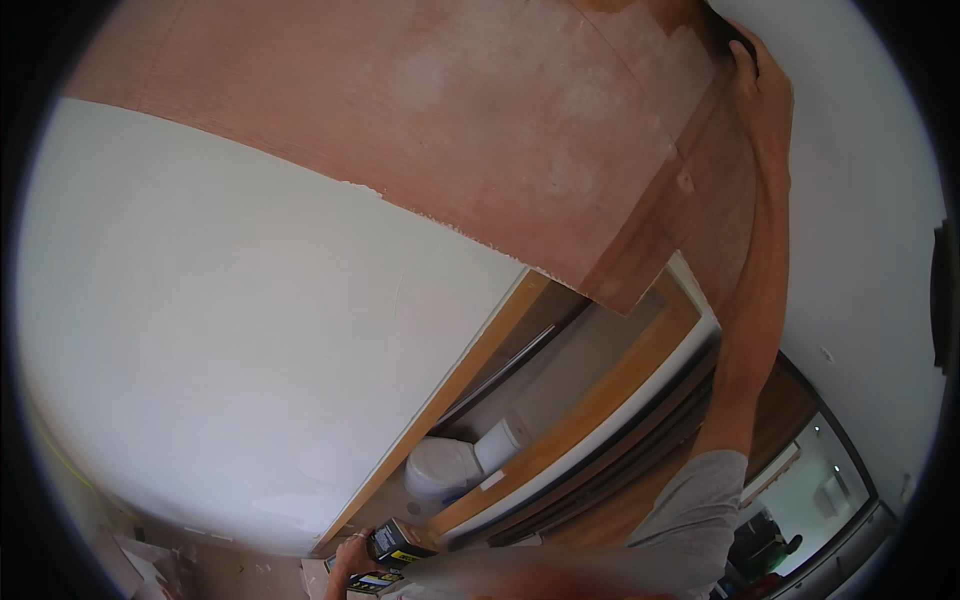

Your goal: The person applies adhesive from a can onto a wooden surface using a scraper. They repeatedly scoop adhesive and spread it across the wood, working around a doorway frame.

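Note:
My right arm reaches up along the right side to where a pink-brown plastered surface (480, 120) meets a white wall. High at the top right, my right hand (765, 85) is closed around a dark object (733, 35), mostly hidden, so its kind cannot be told. Beside that object the surface has a darker brown patch (640, 15). Low in the view, my left hand (348, 562) grips a black box-shaped thing (400, 542) with yellow markings. A second similar piece (365, 580) shows just below it.
Below the plaster's ragged edge is a smooth white panel (250, 320). A wood-framed doorway (450, 390) opens onto a white toilet (442, 467). The white wall (860, 180) stands close to my right arm. A dark-framed mirror or opening (810, 490) lies at the lower right. Debris (150, 570) lies lower left.

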Available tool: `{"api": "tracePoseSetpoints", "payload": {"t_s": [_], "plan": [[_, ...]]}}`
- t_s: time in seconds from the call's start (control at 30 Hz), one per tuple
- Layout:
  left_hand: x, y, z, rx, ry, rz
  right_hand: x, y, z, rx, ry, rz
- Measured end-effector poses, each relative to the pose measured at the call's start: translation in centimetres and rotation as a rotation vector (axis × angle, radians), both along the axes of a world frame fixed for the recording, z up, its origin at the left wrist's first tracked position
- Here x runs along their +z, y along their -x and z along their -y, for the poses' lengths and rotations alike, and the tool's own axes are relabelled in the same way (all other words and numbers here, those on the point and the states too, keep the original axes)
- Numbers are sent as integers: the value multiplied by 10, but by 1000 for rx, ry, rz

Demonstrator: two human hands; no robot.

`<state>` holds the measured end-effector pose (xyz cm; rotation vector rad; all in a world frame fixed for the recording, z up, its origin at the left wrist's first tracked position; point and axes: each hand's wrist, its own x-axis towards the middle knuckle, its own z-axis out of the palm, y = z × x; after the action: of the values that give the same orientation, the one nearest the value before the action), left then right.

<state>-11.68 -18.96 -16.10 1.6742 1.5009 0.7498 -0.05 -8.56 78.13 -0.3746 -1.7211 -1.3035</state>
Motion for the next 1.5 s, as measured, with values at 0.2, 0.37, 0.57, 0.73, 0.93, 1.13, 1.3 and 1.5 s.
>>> {"api": "tracePoseSetpoints", "payload": {"t_s": [0.2, 0.37, 0.57, 0.73, 0.93, 1.13, 1.3, 1.5], "plan": [[-7, -13, 7, 145, -95, 88, -39, -8, 10, 2, 156, -50], [-3, -21, 16, 294, -8, 166, -83, -5, 19, 36, 110, -8], [-1, -22, 25, 390, 38, 195, -159, -2, 33, -144, 173, -78], [3, -22, 30, 429, -12, 240, -213, -2, 12, -9, 56, 44], [18, -24, 41, 490, 24, 222, -294, -22, 3, -34, 86, 37], [22, -20, 44, 491, 52, 192, -344, -31, 23, 65, 337, 150], [21, -19, 47, 513, 19, 212, -238, -59, 50, 237, 107, 140], [12, -22, 50, 549, 9, 204, -48, -55, -17, 172, -98, -37]]}}
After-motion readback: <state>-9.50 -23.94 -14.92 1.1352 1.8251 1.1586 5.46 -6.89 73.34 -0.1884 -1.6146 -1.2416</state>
